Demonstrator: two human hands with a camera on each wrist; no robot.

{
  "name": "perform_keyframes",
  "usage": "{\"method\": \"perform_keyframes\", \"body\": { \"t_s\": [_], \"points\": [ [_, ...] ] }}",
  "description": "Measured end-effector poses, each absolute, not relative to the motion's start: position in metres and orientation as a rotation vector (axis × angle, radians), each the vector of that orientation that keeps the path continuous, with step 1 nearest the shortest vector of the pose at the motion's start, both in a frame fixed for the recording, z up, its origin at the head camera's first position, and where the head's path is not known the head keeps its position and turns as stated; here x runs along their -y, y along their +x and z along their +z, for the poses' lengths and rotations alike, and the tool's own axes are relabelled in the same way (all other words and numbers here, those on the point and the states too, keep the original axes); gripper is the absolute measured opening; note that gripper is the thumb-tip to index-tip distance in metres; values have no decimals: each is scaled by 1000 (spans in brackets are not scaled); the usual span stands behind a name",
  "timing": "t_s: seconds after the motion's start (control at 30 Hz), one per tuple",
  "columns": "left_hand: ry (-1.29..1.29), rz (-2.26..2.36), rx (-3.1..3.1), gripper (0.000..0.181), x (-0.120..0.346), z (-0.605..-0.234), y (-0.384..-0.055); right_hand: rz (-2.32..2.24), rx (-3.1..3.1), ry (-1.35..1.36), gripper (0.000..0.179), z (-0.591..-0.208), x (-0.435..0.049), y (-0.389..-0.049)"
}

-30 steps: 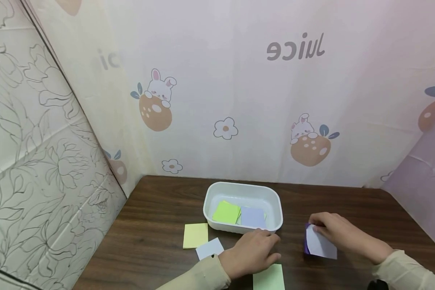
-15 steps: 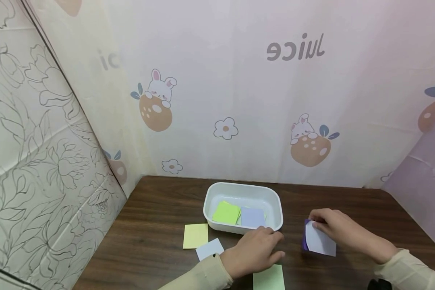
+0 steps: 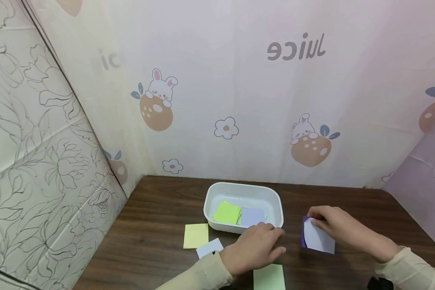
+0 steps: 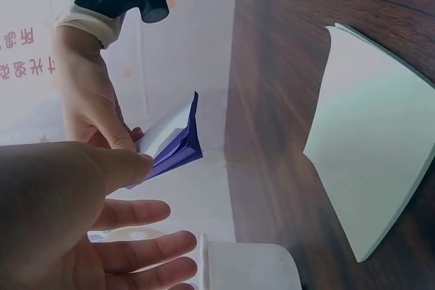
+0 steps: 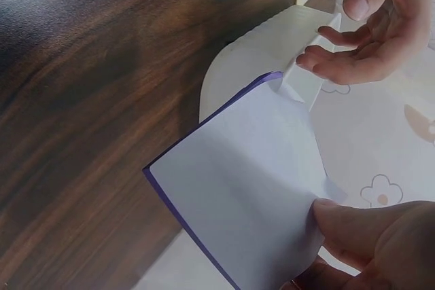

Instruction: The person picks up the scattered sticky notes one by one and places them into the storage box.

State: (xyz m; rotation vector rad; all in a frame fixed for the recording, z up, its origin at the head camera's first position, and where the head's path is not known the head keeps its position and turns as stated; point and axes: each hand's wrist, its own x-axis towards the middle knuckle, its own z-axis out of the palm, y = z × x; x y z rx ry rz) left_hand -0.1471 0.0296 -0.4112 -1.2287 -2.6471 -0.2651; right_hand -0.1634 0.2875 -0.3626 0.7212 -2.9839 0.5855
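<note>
My right hand [image 3: 338,225] pinches a pad of sticky notes [image 5: 238,174] by one edge, thumb on its pale face. Purple sheets show along the pad's other edges, slightly fanned in the left wrist view. My left hand [image 3: 255,246] holds nothing; its fingers are loosely spread beside the near rim of the white plastic tub [image 3: 217,225]. Inside the tub lie bright green sticky notes [image 3: 226,212] and a pale blue-violet pad [image 3: 253,216]. Under the left hand's near side, a pale green pad [image 3: 269,278] is on the table.
Left of the tub, a yellow sticky pad [image 3: 195,236] and a pale white-blue one [image 3: 209,247] lie on the dark wooden table [image 3: 148,225], the latter partly hidden by the left sleeve. A printed curtain [image 3: 221,80] hangs along the table's far edge.
My right hand has moved slightly left and away from me, toward the tub, with the pad in its grip. My left hand has shifted a little to the right and forward.
</note>
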Motion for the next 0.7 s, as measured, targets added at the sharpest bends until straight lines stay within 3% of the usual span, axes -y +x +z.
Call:
{"method": "perform_keyframes", "body": {
  "t_s": [0.7],
  "points": [
    [-1208, -328, 2680, 30, -31, -401, -154, 587, 2977, 742, 6, -346, -276, -165]
  ]
}}
